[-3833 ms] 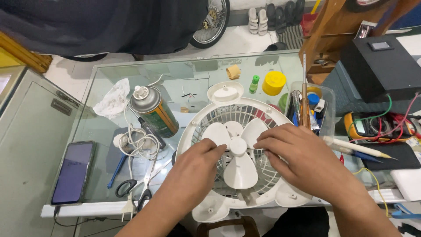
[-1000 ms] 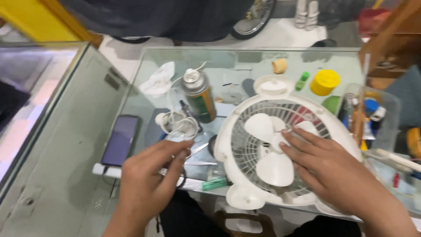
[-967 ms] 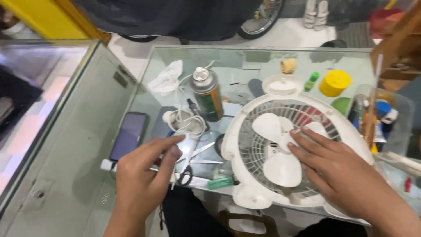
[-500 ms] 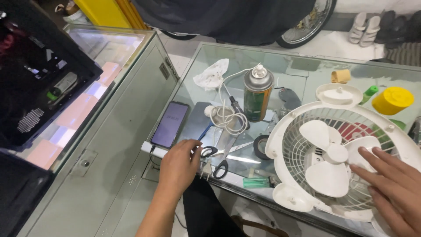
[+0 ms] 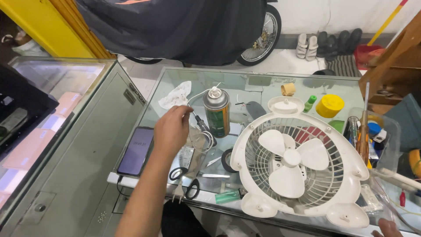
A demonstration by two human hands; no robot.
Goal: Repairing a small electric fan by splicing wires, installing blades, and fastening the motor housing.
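Observation:
My left hand (image 5: 171, 130) reaches over the glass table (image 5: 263, 85), its fingertips pinched on the metal shaft of a black-handled screwdriver (image 5: 201, 124). The screwdriver lies just left of a green and silver spray can (image 5: 217, 113). A white round fan (image 5: 298, 163) lies flat on the table with its blades facing up, right of the can. Only the fingertips of my right hand (image 5: 387, 228) show, at the bottom right edge beside the fan's lower foot.
A dark phone (image 5: 137, 150), black-handled scissors (image 5: 186, 181), a coiled white cable (image 5: 202, 139) and a black tape roll (image 5: 226, 160) lie near my left hand. A yellow cap (image 5: 330, 105) and a clear tool box (image 5: 372, 131) sit at the right. A covered motorbike (image 5: 258, 39) stands behind.
My left hand has moved from the table's front edge up to the screwdriver by the spray can. My right hand has come off the fan blades and dropped to the lower right corner.

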